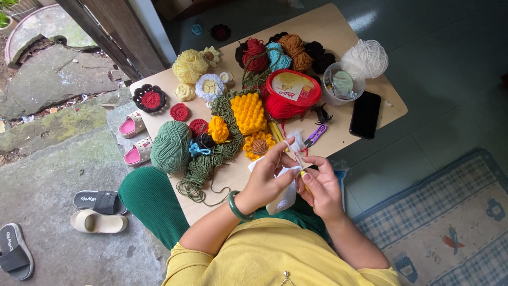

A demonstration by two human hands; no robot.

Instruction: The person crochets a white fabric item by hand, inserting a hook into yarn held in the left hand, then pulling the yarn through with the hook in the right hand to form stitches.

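Note:
My left hand [266, 179], with a green bangle on the wrist, pinches a white crocheted piece [286, 198] at the near edge of the small wooden table [338, 32]. My right hand [320, 186] holds a thin crochet hook [297, 159] against the same piece. A strand of white yarn runs from the work up over my left fingers. Just beyond my hands lie a yellow crocheted flower with a brown middle [258, 144] and small purple snips [315, 135].
The table carries several yarn balls, a green skein [170, 146], a yellow textured piece [247, 112], a red-lidded tub [292, 88], a clear cup [342, 83], a white yarn ball [366, 58] and a black phone [365, 114]. Sandals lie on the floor at left; a checked rug [450, 228] lies at right.

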